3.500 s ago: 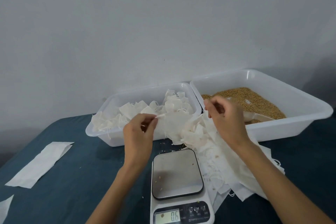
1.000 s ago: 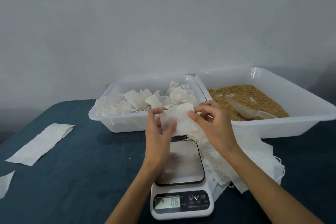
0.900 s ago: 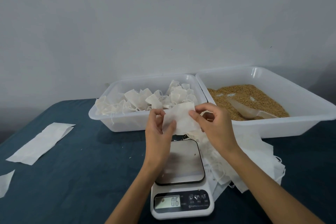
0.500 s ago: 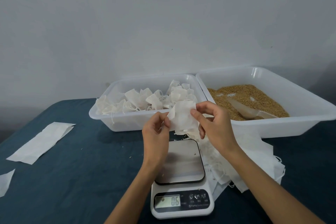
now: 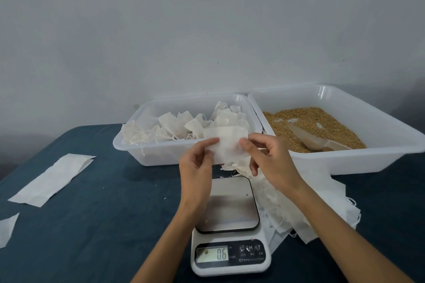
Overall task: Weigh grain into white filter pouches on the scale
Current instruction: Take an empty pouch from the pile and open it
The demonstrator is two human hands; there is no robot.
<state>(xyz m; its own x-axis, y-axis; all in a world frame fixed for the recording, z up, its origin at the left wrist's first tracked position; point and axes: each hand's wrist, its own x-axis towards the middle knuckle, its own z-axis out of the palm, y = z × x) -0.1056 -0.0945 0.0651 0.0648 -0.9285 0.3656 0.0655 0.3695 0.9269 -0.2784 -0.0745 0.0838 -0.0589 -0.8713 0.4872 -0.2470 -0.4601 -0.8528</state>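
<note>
Item: dark teal cloth-covered table (image 5: 92,225) against a plain grey wall (image 5: 184,30). I see my left hand (image 5: 197,172) and right hand (image 5: 271,161) each pinching the thin white filter pouch (image 5: 226,145), held above the white digital scale (image 5: 230,225); display reads 0.6.

wall: plain pale grey-white (image 5: 207,30), fills the whole top half of your view, just a couple of tiny dark specks on it
table: covered in a dark teal cloth (image 5: 92,225), far edge runs right up against the wall
far left corner: rounded off, drops into shadow there
light: soft and even, only faint shadows on the cloth
floor, windows: can't tell from your view
</note>
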